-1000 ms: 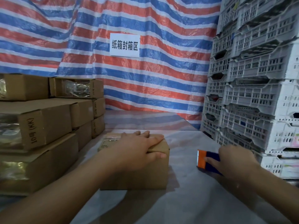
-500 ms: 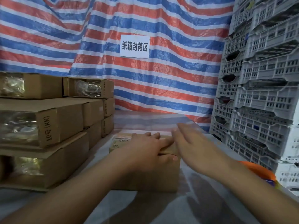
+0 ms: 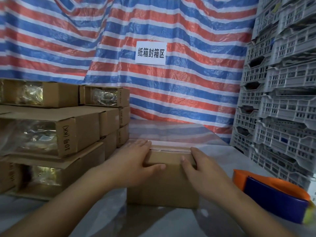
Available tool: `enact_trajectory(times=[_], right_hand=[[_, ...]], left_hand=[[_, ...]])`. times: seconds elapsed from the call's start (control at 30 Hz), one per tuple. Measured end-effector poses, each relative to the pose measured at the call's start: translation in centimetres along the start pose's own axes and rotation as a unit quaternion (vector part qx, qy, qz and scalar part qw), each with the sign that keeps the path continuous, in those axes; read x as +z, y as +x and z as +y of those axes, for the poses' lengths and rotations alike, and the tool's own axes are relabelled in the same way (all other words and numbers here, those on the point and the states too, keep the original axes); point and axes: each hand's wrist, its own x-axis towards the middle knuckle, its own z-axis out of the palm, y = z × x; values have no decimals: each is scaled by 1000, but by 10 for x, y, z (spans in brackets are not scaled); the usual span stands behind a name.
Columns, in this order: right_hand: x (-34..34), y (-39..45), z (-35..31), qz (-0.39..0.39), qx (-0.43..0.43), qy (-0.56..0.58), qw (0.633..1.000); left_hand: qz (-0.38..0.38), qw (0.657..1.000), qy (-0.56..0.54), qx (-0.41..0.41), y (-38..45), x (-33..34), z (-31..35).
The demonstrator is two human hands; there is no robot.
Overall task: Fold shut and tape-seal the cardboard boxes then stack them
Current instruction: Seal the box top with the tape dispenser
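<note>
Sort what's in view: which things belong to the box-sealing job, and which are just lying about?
Job:
- cardboard box under both hands, left hand, right hand
- tape dispenser
- stack of sealed boxes

Lying about:
- grey plastic crates
- striped tarp
- paper sign

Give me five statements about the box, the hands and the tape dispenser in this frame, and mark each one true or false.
1. Both hands rest on the cardboard box. True: the left hand and the right hand lie on its top and near face.
2. The right hand holds the tape dispenser. False: the tape dispenser lies alone on the table, to the right of the box.
3. The box's top flaps stand open. False: they are folded down, with tape along the seam.
4. The stack of sealed boxes is to the left of the box.
True.
5. The white sign hangs on the grey crates. False: it hangs on the striped tarp; the crates stand at the right.
</note>
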Motion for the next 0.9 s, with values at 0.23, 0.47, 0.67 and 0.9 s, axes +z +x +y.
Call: enact_trajectory(times=[0.23, 0.47, 0.67, 0.9], right_hand=[[6, -3, 2, 34, 49, 81, 995], [17, -10, 4, 54, 91, 207, 973], [34, -20, 0, 41, 176, 388, 904], [29, -19, 20, -33, 155, 319, 934]], left_hand=[[166, 934, -306, -75, -18, 27, 3], [185, 843, -491, -115, -32, 56, -6], [174, 833, -503, -152, -35, 60, -4], [156, 833, -514, -132, -35, 59, -14]])
